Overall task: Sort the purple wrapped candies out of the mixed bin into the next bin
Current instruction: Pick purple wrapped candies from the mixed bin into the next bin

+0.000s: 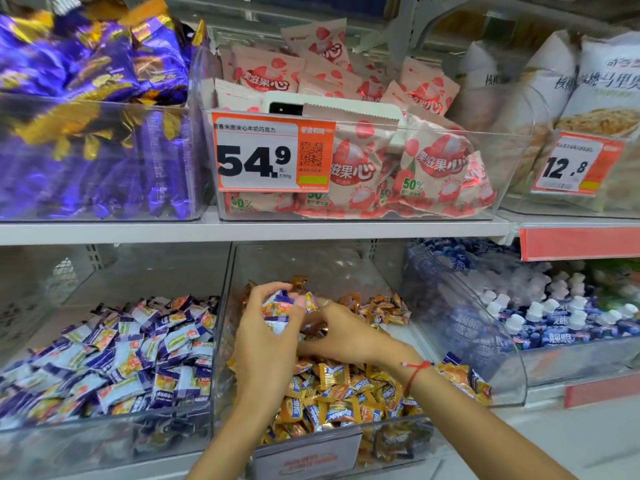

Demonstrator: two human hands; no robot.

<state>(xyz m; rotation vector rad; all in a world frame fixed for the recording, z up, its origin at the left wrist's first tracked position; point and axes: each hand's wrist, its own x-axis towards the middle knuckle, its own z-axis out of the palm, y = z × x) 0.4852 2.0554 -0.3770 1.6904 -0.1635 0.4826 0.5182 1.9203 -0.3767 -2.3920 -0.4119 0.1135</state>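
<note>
My left hand (266, 344) is raised over the mixed bin (516, 368) and grips a small bunch of purple wrapped candies (277, 306). My right hand (341, 336) reaches in from the right, its fingertips pinching one purple candy (311, 301) against that bunch. Below both hands the mixed bin holds mostly orange-gold wrapped candies (332, 393), with one purple candy (452, 359) near its right wall. To the left, the neighbouring clear bin (104, 441) is filled with purple and white wrapped candies (121, 355).
A clear bin of blue packs (554, 317) stands to the right. On the shelf above are purple-gold bags (86, 98), pink fruit packs (415, 161) behind an orange price tag (270, 150), and white bags (571, 81). The white shelf edge (242, 230) overhangs the lower bins.
</note>
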